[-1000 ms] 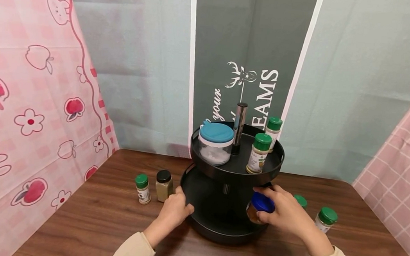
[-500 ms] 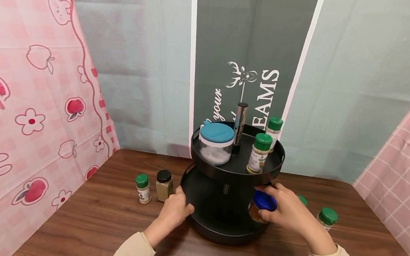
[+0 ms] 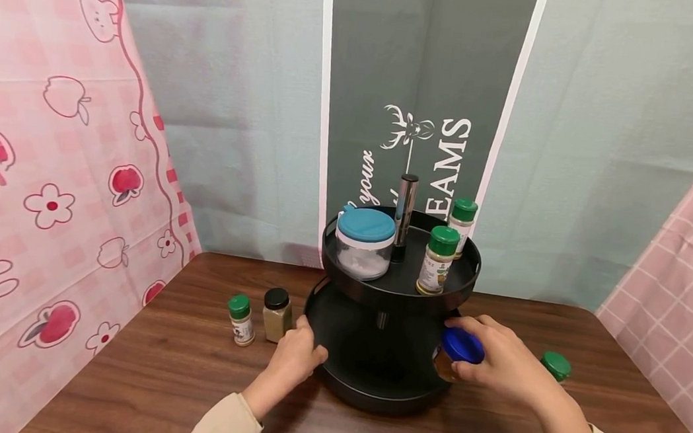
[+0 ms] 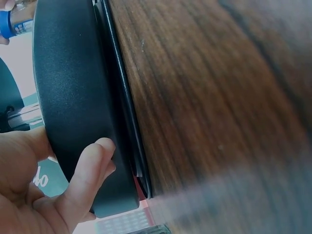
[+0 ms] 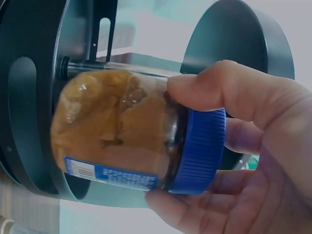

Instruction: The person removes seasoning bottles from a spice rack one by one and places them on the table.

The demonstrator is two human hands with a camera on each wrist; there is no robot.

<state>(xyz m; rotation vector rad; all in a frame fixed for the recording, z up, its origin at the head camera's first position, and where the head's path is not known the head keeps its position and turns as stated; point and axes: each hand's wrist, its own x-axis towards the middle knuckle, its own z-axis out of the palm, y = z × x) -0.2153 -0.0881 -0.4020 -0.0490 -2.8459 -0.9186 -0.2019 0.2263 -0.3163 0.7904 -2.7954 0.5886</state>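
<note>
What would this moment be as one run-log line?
left hand: grips lower tier of round black two-tiered rack | right hand: holds clear blue-lidded brown-filled jar | jar: rack's right side

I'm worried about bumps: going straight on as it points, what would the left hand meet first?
Most likely the black lower tray, since the left hand appears to be touching its side wall.

Rack [image 4: 75,92] close in both wrist views
</note>
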